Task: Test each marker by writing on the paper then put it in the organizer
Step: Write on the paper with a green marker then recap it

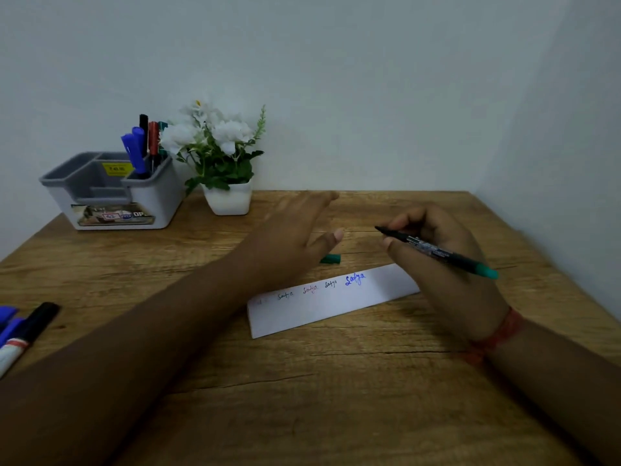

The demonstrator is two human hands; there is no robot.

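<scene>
My right hand (447, 260) holds an uncapped green marker (443, 253) above the right end of the white paper strip (322, 307), tip pointing left. Several words in different colours are written on the strip. Its green cap (331, 259) lies on the table just beyond the paper. My left hand (292, 237) hovers open over the table near the cap, fingers spread, holding nothing. The grey and white organizer (111, 193) stands at the back left with several markers (144, 146) upright in its right compartment.
A white pot of white flowers (225, 163) stands beside the organizer at the back. More markers, blue ones and a black-capped one (23, 334), lie at the table's left edge. Walls close in behind and to the right.
</scene>
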